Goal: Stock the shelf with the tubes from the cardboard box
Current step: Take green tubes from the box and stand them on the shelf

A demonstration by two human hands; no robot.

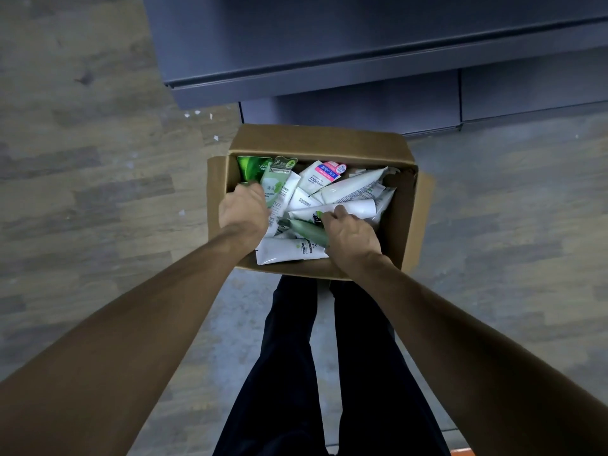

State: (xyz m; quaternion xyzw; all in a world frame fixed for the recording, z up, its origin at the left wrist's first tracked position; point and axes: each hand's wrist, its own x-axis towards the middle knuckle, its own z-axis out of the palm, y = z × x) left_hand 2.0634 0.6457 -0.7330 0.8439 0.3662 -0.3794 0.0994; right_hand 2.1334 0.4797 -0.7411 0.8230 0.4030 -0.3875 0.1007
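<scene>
You are looking straight down into an open cardboard box [316, 143] on the wood-pattern floor [82, 192], full of jumbled tubes. Your left hand [241, 209] reaches in at the box's left side, fingers curled down among the green tubes [274, 185]. Your right hand [350, 235] grips a dark green tube [306, 230] near the middle. A dark blue-grey shelf [329, 70] stands just beyond the box.

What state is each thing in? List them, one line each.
cardboard box: open, on floor, full of tubes.
shelf: no tubes visible.
left hand: in box, fingers hidden among tubes.
right hand: curled on dark green tube.
</scene>
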